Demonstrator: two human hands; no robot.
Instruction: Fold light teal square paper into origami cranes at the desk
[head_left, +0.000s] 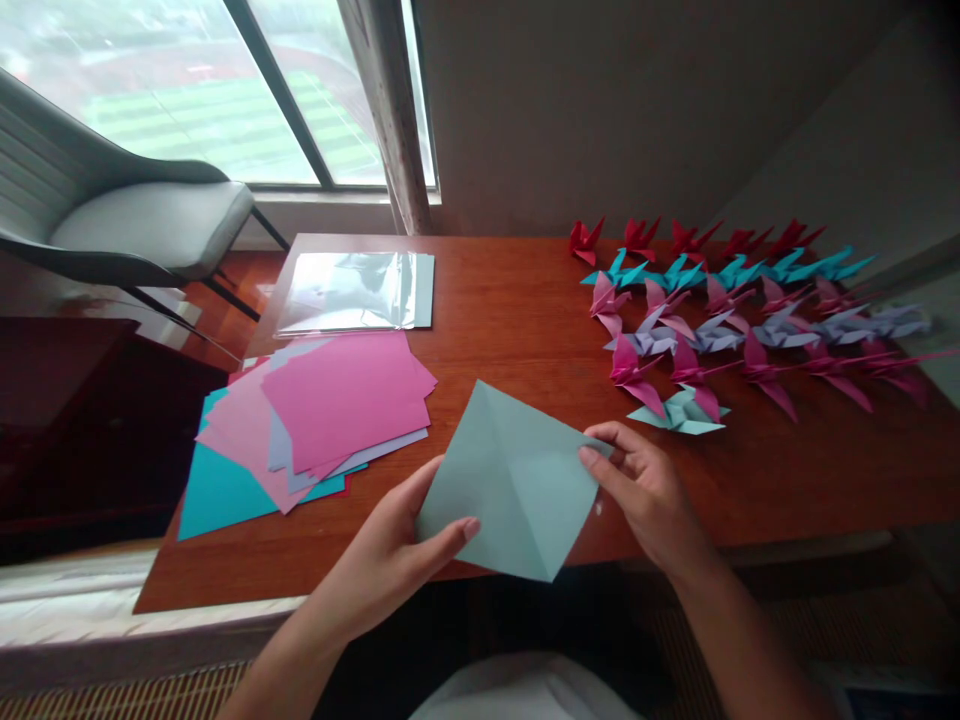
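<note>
A pale green square sheet of paper [510, 480] with creases across it is held just above the near edge of the wooden table [525, 310]. My left hand [390, 560] pinches its left corner, thumb on top. My right hand [645, 490] pinches its right corner. A folded pale green crane [679, 412] lies just beyond my right hand.
A loose pile of pink, lilac and teal sheets [315, 420] lies at the left. A clear plastic sleeve [356, 290] lies behind it. Rows of folded cranes [750, 300] in red, teal, pink, lilac and magenta fill the right side. A grey chair [142, 220] stands by the window.
</note>
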